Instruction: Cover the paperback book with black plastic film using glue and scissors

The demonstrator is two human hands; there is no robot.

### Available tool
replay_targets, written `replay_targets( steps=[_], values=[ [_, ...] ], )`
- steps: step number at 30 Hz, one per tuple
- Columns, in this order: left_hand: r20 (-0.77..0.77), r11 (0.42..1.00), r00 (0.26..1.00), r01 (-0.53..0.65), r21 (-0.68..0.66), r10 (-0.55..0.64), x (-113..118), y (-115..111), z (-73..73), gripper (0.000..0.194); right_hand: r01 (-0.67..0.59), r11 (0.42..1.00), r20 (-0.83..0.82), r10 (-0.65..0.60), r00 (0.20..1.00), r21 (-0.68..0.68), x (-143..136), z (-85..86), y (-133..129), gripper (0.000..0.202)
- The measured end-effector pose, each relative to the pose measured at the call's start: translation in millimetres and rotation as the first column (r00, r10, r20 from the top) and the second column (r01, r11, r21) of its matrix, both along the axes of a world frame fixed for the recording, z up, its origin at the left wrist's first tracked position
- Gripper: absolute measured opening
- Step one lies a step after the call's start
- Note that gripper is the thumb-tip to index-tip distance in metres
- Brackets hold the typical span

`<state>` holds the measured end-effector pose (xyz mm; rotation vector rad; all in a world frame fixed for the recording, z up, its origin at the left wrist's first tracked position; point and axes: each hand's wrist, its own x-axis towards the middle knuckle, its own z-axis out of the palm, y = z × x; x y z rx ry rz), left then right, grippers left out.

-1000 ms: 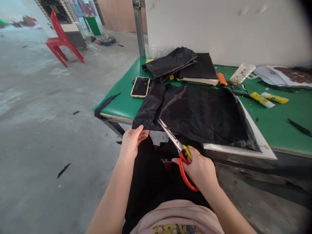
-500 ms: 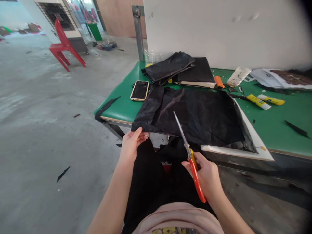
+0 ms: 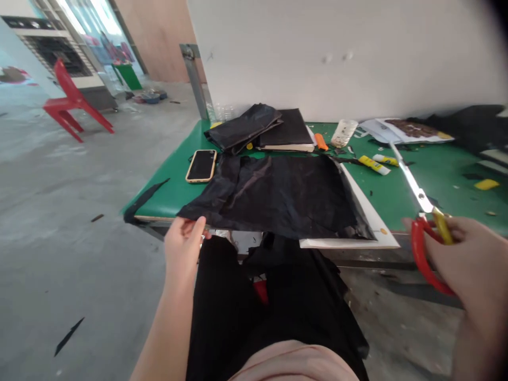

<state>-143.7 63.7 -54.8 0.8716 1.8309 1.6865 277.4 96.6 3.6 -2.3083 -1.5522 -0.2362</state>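
Observation:
My left hand [image 3: 186,238] pinches the near left corner of a black sheet [image 3: 286,196], which looks like thin fabric or plastic. The sheet lies wrinkled over a white board [image 3: 377,222] at the front edge of the green bench [image 3: 159,164]. Away to the right, my right hand [image 3: 468,254] grips scissors [image 3: 420,201] with one red and one yellow handle. Their blades point up and away from me, apart from the sheet, and look closed. Part of the right hand's fingers is hidden behind the handles.
A phone [image 3: 201,165] lies left of the sheet. Behind it are folded black material [image 3: 246,127] and a black-covered book [image 3: 288,129]. Yellow glue tubes [image 3: 374,164], an orange piece [image 3: 320,142] and a clear plastic container [image 3: 344,132] sit farther right. A red chair [image 3: 71,100] stands on the floor.
My right hand has swung the scissors rightward, away from the sheet. My left hand keeps its pinch on the corner, drawn slightly left. The view has turned somewhat to the right.

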Motion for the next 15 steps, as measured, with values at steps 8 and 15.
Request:
replay_targets(
  steps=[8, 15],
  values=[
    [-0.825, 0.986, 0.559, 0.073, 0.152, 0.086, 54.4, 23.8, 68.3, 0.017, 0.173, 0.908, 0.162, -0.119, 0.98, -0.383, 57.9, 0.0, 83.4, 0.057],
    [-0.979, 0.863, 0.203, 0.491, 0.117, 0.017, 154.6, 57.6, 105.6, 0.021, 0.04, 0.915, 0.067, -0.015, 0.998, -0.402, 58.2, -9.1, 112.2, 0.054]
  ],
)
